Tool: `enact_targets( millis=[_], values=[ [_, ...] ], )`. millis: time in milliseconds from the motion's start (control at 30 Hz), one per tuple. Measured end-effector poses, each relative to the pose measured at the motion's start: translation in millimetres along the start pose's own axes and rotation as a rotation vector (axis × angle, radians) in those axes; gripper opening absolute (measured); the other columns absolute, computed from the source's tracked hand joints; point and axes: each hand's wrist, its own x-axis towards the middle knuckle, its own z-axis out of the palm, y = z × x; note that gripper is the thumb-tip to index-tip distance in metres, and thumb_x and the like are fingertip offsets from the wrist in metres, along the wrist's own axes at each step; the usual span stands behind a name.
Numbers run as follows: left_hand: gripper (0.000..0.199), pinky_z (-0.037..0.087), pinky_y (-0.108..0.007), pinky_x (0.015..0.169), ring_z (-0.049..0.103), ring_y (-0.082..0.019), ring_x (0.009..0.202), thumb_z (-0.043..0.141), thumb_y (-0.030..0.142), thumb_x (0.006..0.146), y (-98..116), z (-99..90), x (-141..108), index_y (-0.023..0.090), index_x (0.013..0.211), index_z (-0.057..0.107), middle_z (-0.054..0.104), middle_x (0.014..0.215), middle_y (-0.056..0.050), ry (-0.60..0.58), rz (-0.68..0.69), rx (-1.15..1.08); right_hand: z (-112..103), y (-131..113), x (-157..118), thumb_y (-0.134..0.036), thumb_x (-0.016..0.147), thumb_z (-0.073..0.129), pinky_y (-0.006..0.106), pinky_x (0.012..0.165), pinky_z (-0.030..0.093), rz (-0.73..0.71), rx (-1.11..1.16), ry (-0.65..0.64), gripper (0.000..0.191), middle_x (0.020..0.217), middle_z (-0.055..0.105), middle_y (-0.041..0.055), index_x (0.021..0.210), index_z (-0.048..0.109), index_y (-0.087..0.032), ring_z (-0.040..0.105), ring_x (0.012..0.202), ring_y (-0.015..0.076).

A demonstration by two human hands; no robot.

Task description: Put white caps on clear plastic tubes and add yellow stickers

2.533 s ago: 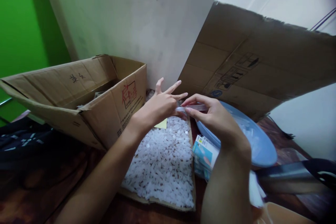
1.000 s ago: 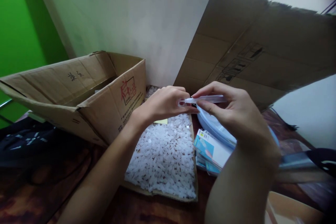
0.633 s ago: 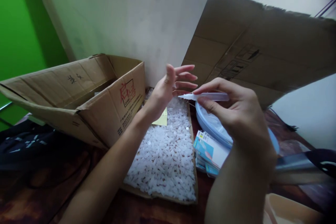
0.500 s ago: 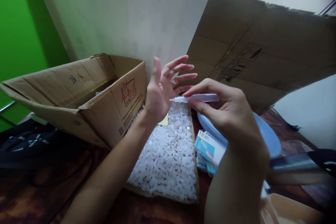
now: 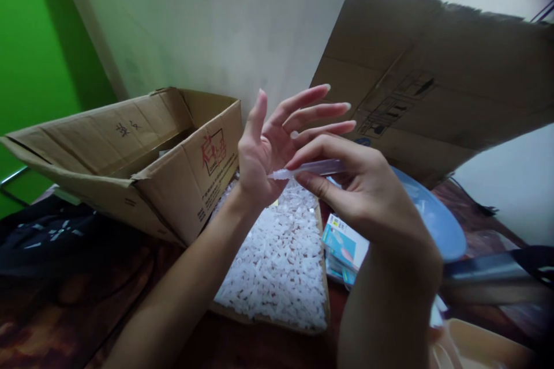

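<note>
My left hand (image 5: 277,144) is held palm up with its fingers spread, above a shallow tray of small whitish pieces (image 5: 277,259). A tiny whitish bit (image 5: 294,135) shows at its fingers; whether it rests there or is stuck, I cannot tell. My right hand (image 5: 367,184) pinches a slim, translucent plastic tube (image 5: 318,168) between thumb and fingers. The tube's narrow, ridged end points left and lies over the heel of my left palm; contact between them is unclear. Part of the tube is hidden by my right fingers.
An open cardboard box (image 5: 177,184) stands left of the tray. To the right lie a stack of printed packets (image 5: 344,242) and a blue round plastic thing (image 5: 450,230). A large cardboard sheet (image 5: 433,81) leans behind. An orange-beige container (image 5: 480,343) sits at the lower right.
My right hand has moved left and slightly down, bringing the tube's narrow end over my left palm. My left fingers have stretched farther to the right.
</note>
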Motion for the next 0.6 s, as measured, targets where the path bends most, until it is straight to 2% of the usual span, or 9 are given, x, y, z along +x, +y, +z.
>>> enact_targets(
  millis=[200,300,433,600],
  values=[
    [0.062,0.059,-0.055,0.101,0.063,-0.036,0.129,0.027,0.068,0.103,1,-1.2,0,0.023,0.114,0.068,0.076,0.108,-0.003,0.015,-0.063,0.041,1,-3,1,-0.009,0.089,0.068,0.036,0.099,0.054,-0.051,-0.038,-0.009,0.014,0.109,0.074,0.0020,0.093,0.072,-0.022,0.068,0.111,0.0230],
    [0.055,0.061,-0.051,0.099,0.064,-0.034,0.127,0.032,0.063,0.104,1,-2.6,1,0.023,0.106,0.069,0.076,0.103,-0.003,0.002,-0.069,0.045,2,-1,1,-0.012,0.089,0.069,0.037,0.096,0.055,-0.022,-0.013,-0.008,0.011,0.110,0.074,0.0025,0.093,0.072,-0.022,0.068,0.110,0.0240],
    [0.058,0.063,-0.046,0.093,0.069,-0.031,0.120,0.029,0.062,0.105,7,-6.3,4,0.021,0.101,0.070,0.077,0.098,-0.003,0.021,-0.099,0.046,5,1,1,-0.014,0.089,0.071,0.039,0.098,0.055,0.004,0.018,0.034,0.010,0.113,0.073,0.0022,0.092,0.072,-0.023,0.067,0.113,0.0252],
    [0.061,0.062,-0.043,0.091,0.070,-0.032,0.118,0.032,0.067,0.102,7,-17.1,6,0.019,0.106,0.070,0.076,0.105,-0.006,0.057,-0.071,0.073,5,1,1,-0.018,0.089,0.072,0.036,0.086,0.057,0.020,0.005,0.068,0.006,0.106,0.075,0.0015,0.091,0.074,-0.024,0.070,0.101,0.0230]
  ],
)
